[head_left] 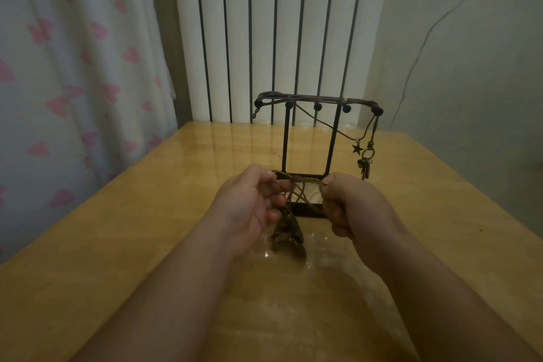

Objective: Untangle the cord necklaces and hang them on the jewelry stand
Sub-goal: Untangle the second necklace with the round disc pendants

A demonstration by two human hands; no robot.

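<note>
A black metal jewelry stand (335, 138) rises on the wooden table (147, 214) just beyond my hands. Brown cord necklaces are draped over its top bar, with a star charm (357, 149) and a ring-and-key pendant (365, 166) dangling at its right end. Between my hands stretches a tangle of brown cords (299, 188), and a dark bundle of pendants (288, 232) hangs from it onto the tabletop. My left hand (252, 203) pinches the cords at their left end. My right hand (349, 203) pinches them at the right end, fingers curled.
A white ribbed radiator (279, 38) stands behind the table's far edge. A curtain with pink hearts (73, 67) hangs at the left. A thin wire (423, 47) runs down the right wall. The glossy tabletop extends on both sides of my arms.
</note>
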